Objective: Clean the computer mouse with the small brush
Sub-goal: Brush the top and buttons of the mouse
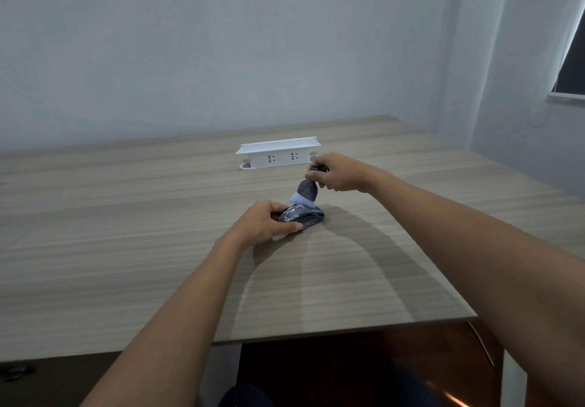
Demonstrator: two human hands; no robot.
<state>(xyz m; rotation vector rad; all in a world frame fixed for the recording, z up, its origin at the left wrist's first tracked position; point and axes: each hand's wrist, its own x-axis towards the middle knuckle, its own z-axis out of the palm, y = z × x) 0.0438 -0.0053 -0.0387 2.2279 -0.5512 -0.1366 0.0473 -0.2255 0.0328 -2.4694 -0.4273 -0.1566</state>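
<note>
Mouse [302, 215] sits near the middle of the wooden desk [126, 248], dark and glossy, and the left hand [264, 223] has it pinned, fingers and thumb curled round its near end so it can't skate away. Up above, the right hand [337, 172] pinches the short handle of the small brush [305, 193], dark ferrule angled down, pale bristles touching or just shy of the mouse's far top surface; the blur makes it hard to call contact for sure. So the sweep is on, and the way to do it well looks clear: keep that left hand firm but low on the sides, out of the bristles' path, and draw the brush in light strokes along the shell, working toward the far edge so dust leaves the mouse rather than settling back. Tilting the bristle tips into the seams around the buttons and wheel should pay off. Behind them a white socket box [278, 153] stands on the desk, well apart from the action.
</note>
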